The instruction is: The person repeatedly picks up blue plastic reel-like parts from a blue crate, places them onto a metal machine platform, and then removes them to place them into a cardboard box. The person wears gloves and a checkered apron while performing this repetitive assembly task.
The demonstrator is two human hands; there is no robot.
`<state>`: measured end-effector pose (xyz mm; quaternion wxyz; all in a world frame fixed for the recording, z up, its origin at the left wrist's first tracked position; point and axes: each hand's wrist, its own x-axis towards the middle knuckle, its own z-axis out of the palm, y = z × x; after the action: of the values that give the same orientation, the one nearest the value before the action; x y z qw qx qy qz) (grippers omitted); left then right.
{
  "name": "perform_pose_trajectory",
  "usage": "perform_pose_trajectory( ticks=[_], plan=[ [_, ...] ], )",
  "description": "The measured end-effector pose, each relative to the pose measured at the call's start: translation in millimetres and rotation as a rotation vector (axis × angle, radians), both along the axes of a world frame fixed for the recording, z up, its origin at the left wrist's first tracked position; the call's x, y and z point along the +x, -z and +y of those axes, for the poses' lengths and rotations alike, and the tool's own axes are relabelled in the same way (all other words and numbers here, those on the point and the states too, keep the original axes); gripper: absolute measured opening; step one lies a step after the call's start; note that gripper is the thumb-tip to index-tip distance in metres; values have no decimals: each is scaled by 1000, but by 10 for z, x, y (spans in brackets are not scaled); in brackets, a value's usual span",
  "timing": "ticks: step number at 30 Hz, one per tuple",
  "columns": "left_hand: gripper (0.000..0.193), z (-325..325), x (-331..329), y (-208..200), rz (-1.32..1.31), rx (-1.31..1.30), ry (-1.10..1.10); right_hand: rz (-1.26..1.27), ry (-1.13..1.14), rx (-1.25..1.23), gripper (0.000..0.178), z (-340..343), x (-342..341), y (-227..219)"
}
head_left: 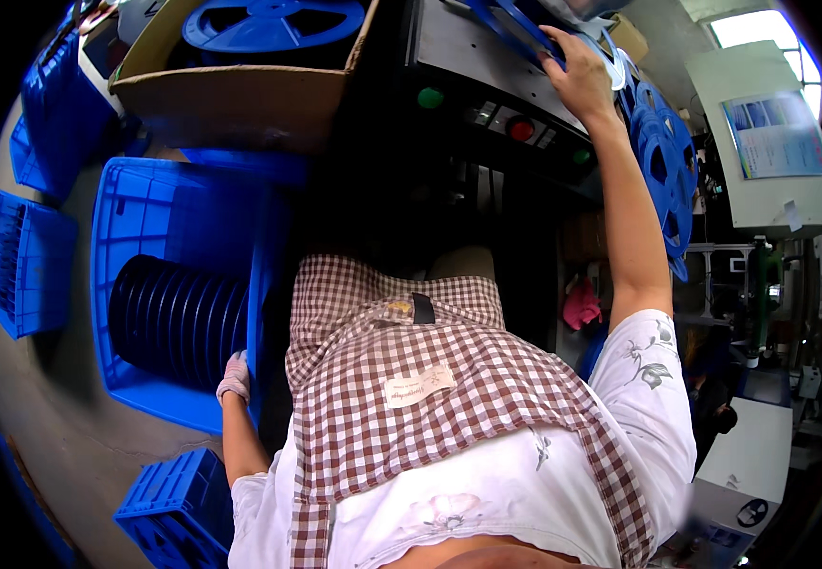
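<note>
My left hand [234, 376], in a pale glove, is down at the near right end of a row of dark reels [179, 318]. Its fingers close at the rim of the end reel, beside the crate wall, and are partly hidden. These reels stand on edge, side by side, in a blue plastic crate [174, 417]. My bare right hand [580, 81] reaches forward over the top of a dark-fronted machine [473, 66]. Thumb and fingers there grip the edge of a blue reel [511, 28], which runs out of view at the top.
A cardboard box [231, 109] holding a blue reel [274, 24] stands beyond the crate. More blue reels [662, 161] hang or stack right of the machine. Green and red buttons [520, 128] line its front. Other blue crates [32, 266] stand on the floor at left.
</note>
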<state>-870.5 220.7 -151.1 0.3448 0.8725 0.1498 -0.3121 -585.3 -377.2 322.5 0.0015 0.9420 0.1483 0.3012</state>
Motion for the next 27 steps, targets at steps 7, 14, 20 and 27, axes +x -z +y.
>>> perform_pose_trajectory(
  ticks=[7, 14, 20, 27],
  plan=[
    [45, -91, -102, -16, -71, -134, -395, -1, -5, -53, 40, -11, 310, 84],
    [52, -385, -135, -562, 51, -168, -527, 111, 123, -88, 34, -758, 511, 338],
    [52, -455, -457, -383, 31, -98, -500, 14, 304, -207, 35, -858, 751, -244],
    [56, -416, -610, -336, 46, -248, -585, -244, -131, -129, 25, -469, -530, -900]
  ],
)
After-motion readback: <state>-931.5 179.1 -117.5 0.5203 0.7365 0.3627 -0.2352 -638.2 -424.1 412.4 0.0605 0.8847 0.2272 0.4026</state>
